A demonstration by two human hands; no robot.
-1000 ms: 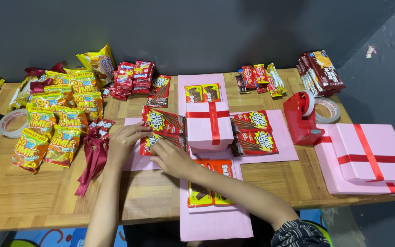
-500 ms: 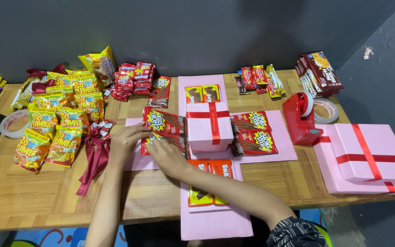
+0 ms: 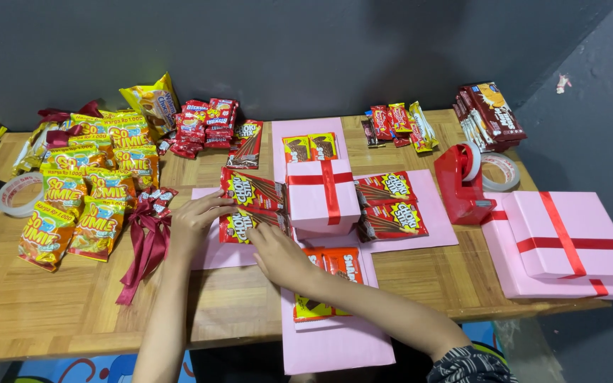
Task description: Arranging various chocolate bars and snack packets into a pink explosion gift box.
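From the head camera, both bare hands rest on the left flap of a flat pink paper sheet [image 3: 207,254] spread cross-shaped over a wooden slatted table [image 3: 51,312]. The left hand [image 3: 196,221] lies palm down with its fingers [image 3: 216,206] stretched out flat, their tips touching the near edge of two glossy red snack packets [image 3: 251,206] that lie one above the other on the flap. The right hand [image 3: 278,254] reaches in from below, fingers extended rather than curled, pressing on the lower packet's bottom corner — neither hand closes round anything.

Just right of the fingertips, touching the packets' far ends, stands a small square pink cardboard box [image 3: 323,195] crossed by a red satin ribbon. Beyond it, on the right flap, lie two more shiny red packets [image 3: 390,204]; under the right wrist sit orange-and-yellow foil sachets [image 3: 331,280].

Left of the left hand, a dark red fabric bow [image 3: 147,234] trails limp tails, with crinkled yellow snack bags [image 3: 83,202] beside it. Well off to the right stand a red plastic tape dispenser [image 3: 461,186] and two stacked flat pink ribboned boxes [image 3: 565,245].
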